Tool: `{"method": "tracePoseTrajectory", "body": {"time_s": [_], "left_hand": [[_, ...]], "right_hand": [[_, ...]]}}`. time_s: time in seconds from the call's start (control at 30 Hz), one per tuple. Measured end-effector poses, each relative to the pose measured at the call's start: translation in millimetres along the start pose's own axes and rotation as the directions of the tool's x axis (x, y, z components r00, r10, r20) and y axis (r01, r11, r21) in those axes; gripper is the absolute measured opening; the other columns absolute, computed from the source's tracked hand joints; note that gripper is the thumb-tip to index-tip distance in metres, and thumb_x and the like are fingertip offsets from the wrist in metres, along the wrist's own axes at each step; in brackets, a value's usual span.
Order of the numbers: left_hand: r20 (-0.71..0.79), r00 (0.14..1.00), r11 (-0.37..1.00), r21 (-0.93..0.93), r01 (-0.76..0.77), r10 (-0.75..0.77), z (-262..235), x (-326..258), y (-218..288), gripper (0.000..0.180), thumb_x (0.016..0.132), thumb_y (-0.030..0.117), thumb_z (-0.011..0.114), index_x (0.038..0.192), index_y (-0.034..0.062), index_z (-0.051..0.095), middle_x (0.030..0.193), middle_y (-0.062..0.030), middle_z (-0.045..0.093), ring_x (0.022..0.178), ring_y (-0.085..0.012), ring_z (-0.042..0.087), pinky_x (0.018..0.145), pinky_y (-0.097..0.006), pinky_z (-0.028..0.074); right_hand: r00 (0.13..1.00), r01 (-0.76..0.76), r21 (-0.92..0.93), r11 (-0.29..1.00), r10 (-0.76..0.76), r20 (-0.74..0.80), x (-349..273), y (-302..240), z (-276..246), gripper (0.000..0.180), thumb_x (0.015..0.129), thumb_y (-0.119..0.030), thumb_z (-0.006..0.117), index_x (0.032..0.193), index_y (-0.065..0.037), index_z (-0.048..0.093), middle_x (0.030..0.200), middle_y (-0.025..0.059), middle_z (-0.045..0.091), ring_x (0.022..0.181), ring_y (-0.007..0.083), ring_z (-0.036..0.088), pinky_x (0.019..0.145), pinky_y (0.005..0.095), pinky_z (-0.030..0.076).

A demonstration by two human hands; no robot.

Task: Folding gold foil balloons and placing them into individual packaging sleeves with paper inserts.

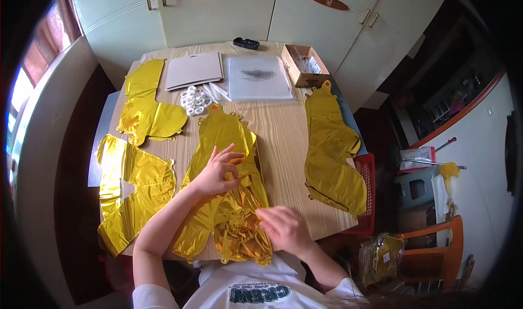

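Observation:
A flat gold foil balloon [223, 140] lies in the middle of the wooden table [280, 135], its near end crumpled at the table's front edge. My left hand [215, 173] presses on the balloon's middle with fingers spread and thumb and forefinger pinching the foil. My right hand [284, 227] grips the crumpled near part [239, 233], fingers curled into the foil.
More flat gold foil balloons lie at the far left [147, 110], near left [131, 192] and right [332, 156]. White plastic rings and straws [199, 98], a grey folder [194, 69], a clear sleeve of papers [259, 77], an open cardboard box [305, 65]. A red crate [368, 197] and orange chair [436, 249] stand to the right.

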State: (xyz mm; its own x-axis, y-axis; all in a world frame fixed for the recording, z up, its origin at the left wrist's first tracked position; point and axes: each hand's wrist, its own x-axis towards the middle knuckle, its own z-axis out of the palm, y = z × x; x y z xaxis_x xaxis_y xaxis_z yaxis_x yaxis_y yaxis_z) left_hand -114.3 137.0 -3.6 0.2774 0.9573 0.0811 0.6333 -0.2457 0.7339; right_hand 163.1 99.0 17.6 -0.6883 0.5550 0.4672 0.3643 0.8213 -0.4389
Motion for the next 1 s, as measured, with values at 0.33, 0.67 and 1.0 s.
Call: {"method": "tracePoseTrajectory", "body": {"time_s": [0.33, 0.67, 1.0], "left_hand": [[0.048, 0.999, 0.997, 0.07, -0.027, 0.023, 0.1, -1.8, -7.5, 0.017, 0.072, 0.022, 0.071, 0.066, 0.0071, 0.067, 0.147, -0.0159, 0.043, 0.148, -0.041, 0.014, 0.117, -0.063, 0.003], [0.097, 0.995, 0.999, 0.047, 0.003, -0.007, -2.6, -1.5, -7.4, 0.017, 0.07, 0.02, 0.071, 0.065, 0.0047, 0.067, 0.149, -0.0183, 0.041, 0.148, -0.0425, 0.011, 0.119, -0.057, 0.005], [0.091, 0.996, 1.0, 0.03, 0.001, -0.004, -1.5, -1.2, -10.0, 0.017, 0.067, 0.019, 0.071, 0.063, 0.0037, 0.065, 0.149, -0.0193, 0.04, 0.148, -0.0439, 0.01, 0.119, -0.055, 0.007]], "right_hand": [[0.984, 0.066, -0.123, 0.99, -0.045, 0.171, -21.2, 45.4, 6.0, 0.03, 0.087, -0.01, 0.062, 0.117, -0.012, 0.069, 0.124, -0.001, 0.065, 0.117, 0.0174, 0.057, 0.097, 0.0352, 0.04], [0.986, 0.064, -0.062, 0.996, -0.054, 0.158, -23.9, 48.6, 7.5, 0.028, 0.086, -0.007, 0.062, 0.112, -0.011, 0.07, 0.12, 0.0005, 0.068, 0.119, 0.0165, 0.058, 0.097, 0.0357, 0.04], [0.985, 0.099, -0.088, 0.991, -0.085, 0.147, -26.0, 48.3, 9.0, 0.024, 0.085, -0.008, 0.063, 0.106, -0.01, 0.073, 0.116, 0.0004, 0.069, 0.116, 0.0155, 0.06, 0.097, 0.0367, 0.04]]}}
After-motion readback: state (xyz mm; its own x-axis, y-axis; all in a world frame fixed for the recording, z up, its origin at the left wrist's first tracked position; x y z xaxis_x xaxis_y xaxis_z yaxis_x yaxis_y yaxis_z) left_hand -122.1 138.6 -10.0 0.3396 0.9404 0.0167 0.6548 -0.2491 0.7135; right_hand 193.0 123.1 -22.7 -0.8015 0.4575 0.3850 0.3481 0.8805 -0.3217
